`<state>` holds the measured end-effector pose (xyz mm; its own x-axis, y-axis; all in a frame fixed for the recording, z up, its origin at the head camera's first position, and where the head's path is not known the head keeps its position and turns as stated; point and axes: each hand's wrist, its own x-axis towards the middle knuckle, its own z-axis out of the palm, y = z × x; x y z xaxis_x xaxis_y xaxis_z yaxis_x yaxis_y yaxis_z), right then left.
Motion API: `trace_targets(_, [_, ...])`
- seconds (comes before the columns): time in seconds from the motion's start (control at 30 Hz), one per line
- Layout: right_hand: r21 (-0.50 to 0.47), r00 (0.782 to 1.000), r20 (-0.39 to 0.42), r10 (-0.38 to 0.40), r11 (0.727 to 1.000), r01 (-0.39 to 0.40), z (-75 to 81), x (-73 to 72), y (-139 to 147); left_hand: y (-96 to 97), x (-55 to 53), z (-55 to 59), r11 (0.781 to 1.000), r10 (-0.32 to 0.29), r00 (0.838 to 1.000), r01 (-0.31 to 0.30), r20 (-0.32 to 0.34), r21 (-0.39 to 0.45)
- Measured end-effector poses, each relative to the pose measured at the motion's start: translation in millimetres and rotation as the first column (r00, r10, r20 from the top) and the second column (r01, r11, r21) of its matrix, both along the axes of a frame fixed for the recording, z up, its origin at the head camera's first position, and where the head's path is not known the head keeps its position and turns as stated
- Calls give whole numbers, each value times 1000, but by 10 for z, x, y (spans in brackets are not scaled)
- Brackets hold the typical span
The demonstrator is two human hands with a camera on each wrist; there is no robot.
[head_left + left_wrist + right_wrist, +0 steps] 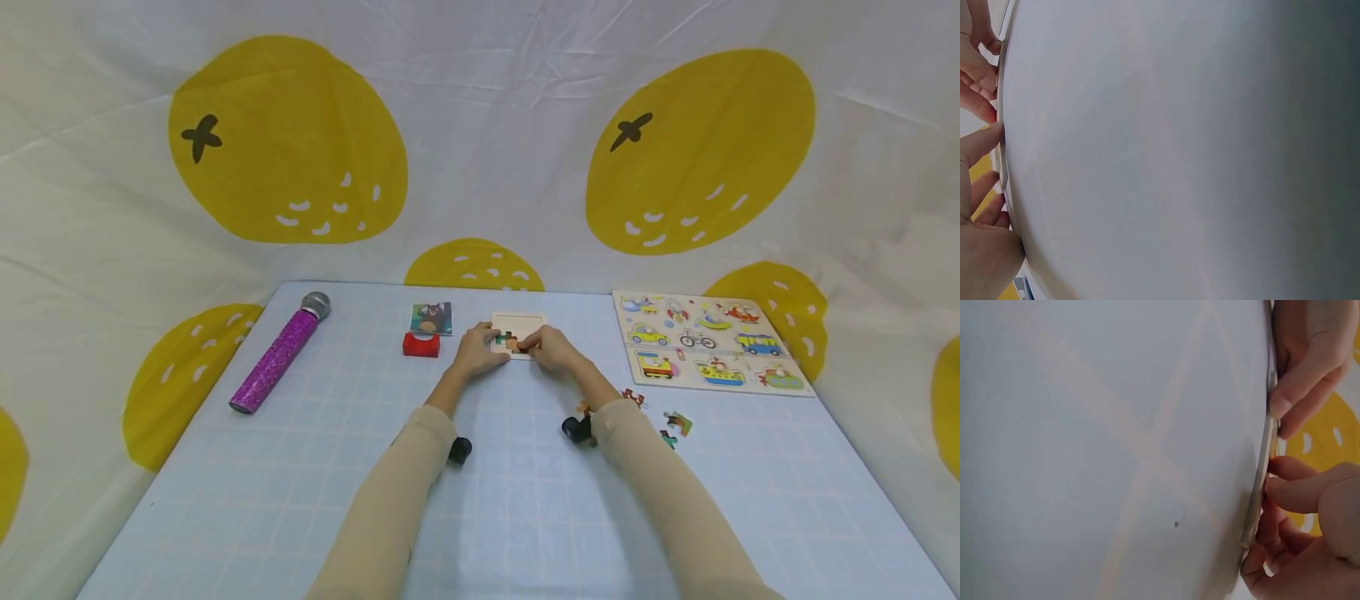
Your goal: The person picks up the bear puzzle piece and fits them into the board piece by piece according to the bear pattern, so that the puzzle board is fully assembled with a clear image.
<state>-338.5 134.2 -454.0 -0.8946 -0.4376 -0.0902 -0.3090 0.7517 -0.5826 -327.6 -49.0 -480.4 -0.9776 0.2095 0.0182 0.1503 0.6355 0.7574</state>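
Observation:
A small wooden puzzle tray (pixel 519 316) lies flat toward the back of the table. Along its left side, my left hand (pixel 477 350) holds the tray, thumb at the near edge and fingers farther back. My right hand (pixel 552 347) pinches a small brown puzzle piece (pixel 524 349) over the tray's near right part. Beside that, fitted pieces (pixel 512 341) in brown and green fill some of the tray's near left area. From low down, the right wrist view catches the tray's edge (pixel 1259 494) with both hands at it.
Loose puzzle pieces (pixel 678 422) lie near my right forearm, some partly hidden by it. A pegged vehicle board (pixel 678 354) is at the back right. To the left are a bear picture card (pixel 431 317), a red block (pixel 422 345) and a purple glitter microphone (pixel 276 361).

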Motion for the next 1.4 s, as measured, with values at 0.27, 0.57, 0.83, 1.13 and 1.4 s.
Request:
trace_targets(0.27, [-88,999,-40,2,996,-6,75,118,185,6,5,-5,1000,16,1000,-16,23,14])
trace_targets(0.57, [-64,998,-20,-64,996,63,327,267,843,13,12,-6,999,24,998,-26,54,33])
trace_targets(0.83, [87,985,163,-59,995,45,267,464,1186,-1,32,-30,999,19,999,-21,45,36])
trace_targets(1.13, [92,983,175,-54,995,38,168,511,1184,4,35,-4,999,23,999,-26,49,43])
trace_targets(1.4, [62,981,182,-66,997,56,171,517,1130,-4,14,-3,999,16,999,-17,32,35])
